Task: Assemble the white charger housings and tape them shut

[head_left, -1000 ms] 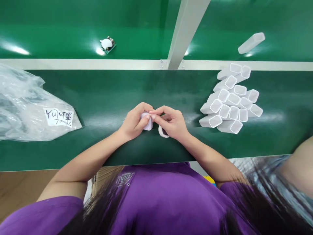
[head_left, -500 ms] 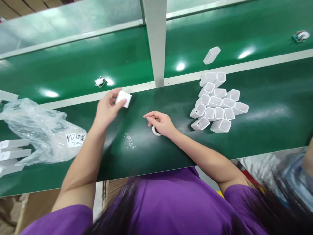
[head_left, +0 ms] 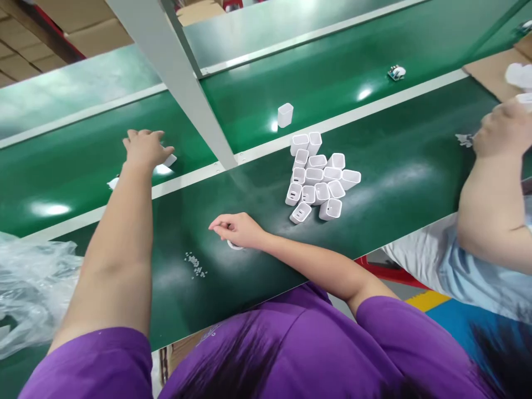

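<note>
While hands (head_left: 145,148) reach, post (head_left: 174,72) (grey) intervenes.

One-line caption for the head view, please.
Left hand reaches onto the far belt at a white housing; right hand rests on a tape roll.

left hand (head_left: 143,148) over white casing (head_left: 169,160) | right hand (head_left: 240,230) on tape roll (head_left: 234,244)

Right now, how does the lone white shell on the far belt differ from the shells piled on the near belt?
The lone shell stands by itself on the far belt, upright; the piled shells lie on their sides, touching, on the near belt. The piled shells show their open ends to the camera; the lone shell shows mostly its closed side. Both look like the same white rounded housings, and neither hand touches them.
</note>
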Demonstrator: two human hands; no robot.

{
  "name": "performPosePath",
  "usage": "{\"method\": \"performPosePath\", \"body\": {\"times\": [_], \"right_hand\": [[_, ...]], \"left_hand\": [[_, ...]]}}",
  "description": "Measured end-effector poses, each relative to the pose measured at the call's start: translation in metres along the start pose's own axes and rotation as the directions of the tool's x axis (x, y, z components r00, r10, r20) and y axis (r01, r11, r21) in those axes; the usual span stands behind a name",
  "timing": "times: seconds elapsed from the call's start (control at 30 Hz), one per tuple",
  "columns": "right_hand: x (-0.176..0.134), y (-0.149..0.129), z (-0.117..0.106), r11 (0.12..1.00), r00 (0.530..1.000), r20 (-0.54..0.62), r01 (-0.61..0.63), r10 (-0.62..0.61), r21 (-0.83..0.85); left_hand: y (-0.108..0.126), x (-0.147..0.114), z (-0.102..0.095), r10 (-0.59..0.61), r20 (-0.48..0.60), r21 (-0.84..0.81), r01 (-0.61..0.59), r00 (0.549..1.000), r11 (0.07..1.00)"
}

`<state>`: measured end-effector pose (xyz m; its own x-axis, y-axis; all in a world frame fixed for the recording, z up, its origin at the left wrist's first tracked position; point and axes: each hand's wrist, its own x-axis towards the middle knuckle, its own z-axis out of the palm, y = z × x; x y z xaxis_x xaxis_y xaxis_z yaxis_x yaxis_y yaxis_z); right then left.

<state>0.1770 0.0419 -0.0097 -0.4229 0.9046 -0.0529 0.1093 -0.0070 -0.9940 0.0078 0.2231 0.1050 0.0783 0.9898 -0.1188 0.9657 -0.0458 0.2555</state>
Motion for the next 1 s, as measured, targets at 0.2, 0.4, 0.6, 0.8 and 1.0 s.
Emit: {"method": "performPosePath", "body": {"times": [0.2, 0.4, 0.6, 0.8, 1.0], "right_hand": [[0.002, 0.002, 0.006, 0.973, 0.998, 0.031, 0.057, -0.051, -0.226], [0.002, 0.008, 0.009, 0.949, 0.983, 0.015, 0.183, -0.186, -0.255], [-0.005, 0.005, 0.011, 0.793, 0.968, 0.194, 0.241, -0.158, -0.56], [-0.026, -0.009, 0.023, 0.66, 0.874, 0.478, 0.413, -0.092, -0.628], [-0.033, -0.024, 0.043, 0.44, 0.852, 0.521, 0.447, 0.057, -0.779]], "left_hand": [[0.053, -0.071, 0.008, 0.185, 0.084, 0.058, -0.19, 0.979, 0.98], [0.117, -0.096, 0.071, 0.831, 0.186, -0.11, -0.829, 0.524, 0.548], [0.128, -0.092, 0.107, 0.826, 0.221, -0.022, -0.844, 0.519, 0.536], [0.077, -0.09, 0.094, 0.764, -0.035, -0.259, -0.745, 0.644, 0.615], [-0.009, -0.104, 0.078, 0.294, -0.208, -0.654, -0.356, 0.933, 0.668]]}}
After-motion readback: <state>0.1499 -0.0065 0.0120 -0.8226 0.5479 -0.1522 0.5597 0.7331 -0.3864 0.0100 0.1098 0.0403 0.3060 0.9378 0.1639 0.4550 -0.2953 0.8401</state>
